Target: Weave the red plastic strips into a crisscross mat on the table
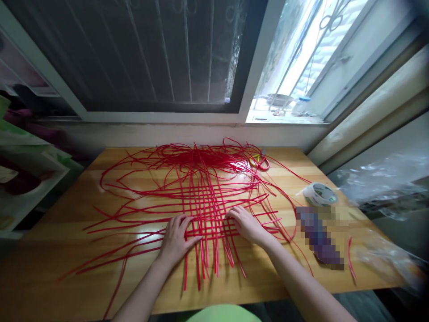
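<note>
Both hands press flat on the red strips [204, 201] woven on the table [67, 250]. The left hand [176, 239] and right hand [246, 223] look open, holding nothing. Tape [320, 193] sits nearby.

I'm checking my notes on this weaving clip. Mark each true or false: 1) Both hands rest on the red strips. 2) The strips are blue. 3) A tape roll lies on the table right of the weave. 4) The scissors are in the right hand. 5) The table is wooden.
1) True: the left hand and right hand lie flat on the red strips.
2) False: they are red.
3) True: the tape roll lies there.
4) False: the scissors lie at the table's far side, untouched.
5) True: the table is wooden.
</note>
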